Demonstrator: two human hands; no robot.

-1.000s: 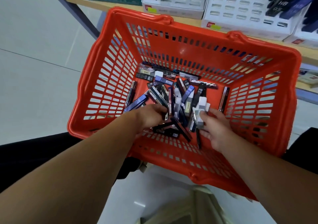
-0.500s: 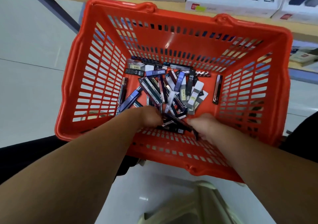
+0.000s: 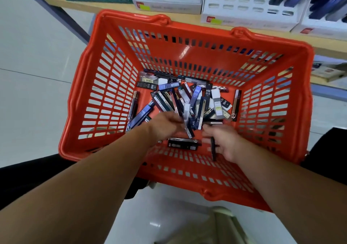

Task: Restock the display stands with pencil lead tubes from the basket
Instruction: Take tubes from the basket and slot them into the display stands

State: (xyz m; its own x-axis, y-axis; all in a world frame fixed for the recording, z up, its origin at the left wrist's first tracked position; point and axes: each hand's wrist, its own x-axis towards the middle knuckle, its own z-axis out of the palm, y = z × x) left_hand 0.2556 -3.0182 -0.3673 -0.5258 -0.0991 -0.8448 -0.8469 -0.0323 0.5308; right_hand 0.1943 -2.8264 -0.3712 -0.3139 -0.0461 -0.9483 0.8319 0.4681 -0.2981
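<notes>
While both hands reach inside the slotted orange plastic basket (image 3: 105,86), the left hand (image 3: 165,125) pinches several flat lead tubes (image 3: 189,120); the right hand (image 3: 223,142) grips one slim black tube (image 3: 213,150), near the front wall.

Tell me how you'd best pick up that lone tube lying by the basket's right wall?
Probably from above, pinching its two long edges near the middle. The lone tube lies flat on the basket floor, slim and straight, apart from the pile, with bare floor on its left. The wall crowds its right side, so fingers should drop in vertically.
</notes>
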